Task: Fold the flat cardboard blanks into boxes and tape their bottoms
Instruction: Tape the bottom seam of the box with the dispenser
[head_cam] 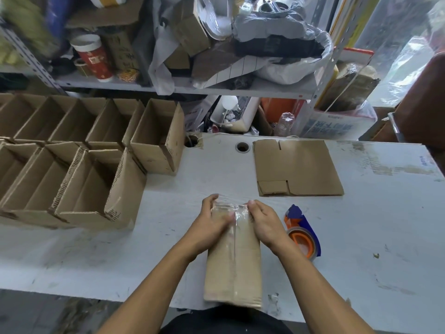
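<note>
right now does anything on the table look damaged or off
One flat blank has a bent near-left flap. The finished boxes at left lean unevenly. The tape on the box looks wrinkled.

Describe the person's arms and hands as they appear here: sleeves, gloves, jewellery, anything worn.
Both forearms are bare up to the frame's edge, with no sleeve in view. The left hand and right hand wear no gloves; no rings, watch or wristbands are visible. A dark garment shows at the bottom edge.
</note>
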